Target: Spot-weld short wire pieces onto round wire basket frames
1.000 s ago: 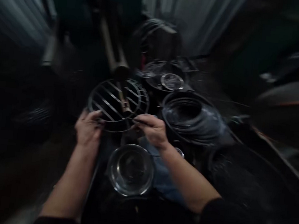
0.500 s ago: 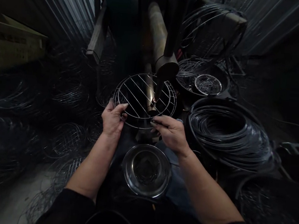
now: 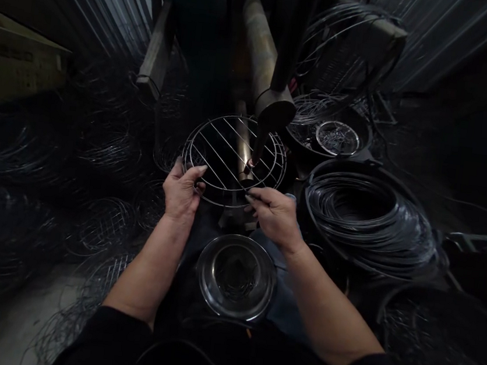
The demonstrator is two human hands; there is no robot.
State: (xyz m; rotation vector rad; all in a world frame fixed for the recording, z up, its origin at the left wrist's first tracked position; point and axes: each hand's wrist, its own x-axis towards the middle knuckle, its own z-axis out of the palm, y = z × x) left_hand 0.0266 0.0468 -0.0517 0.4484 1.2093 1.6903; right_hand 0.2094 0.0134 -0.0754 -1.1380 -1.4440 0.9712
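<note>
My left hand (image 3: 182,190) is closed on the near left rim of a round wire rack (image 3: 214,186), thumb on top. The rack has two rings with straight wires across it and short ties between the rings at the right. My right hand (image 3: 275,216) pinches a thin piece of wire at the rack's near rim; its fingers hide most of that wire. A machine's upper electrode (image 3: 256,151) comes down over the rack, its tip at the crosswires. The lower bar (image 3: 243,141) shows beneath the rack. Below my hands sits a shiny metal bowl (image 3: 206,286) with small dark pieces inside.
To the right lies a large coil of wire (image 3: 366,220) in a dark tub. Behind it, a pan holds a small round dish (image 3: 337,138) of short pieces. Wire racks (image 3: 104,228) are heaped at the left. A thick cylindrical arm (image 3: 262,41) juts forward from the machine.
The whole view has shifted slightly. Both hands stay at the rack's near rim, and the rack keeps about the same place under the electrode.
</note>
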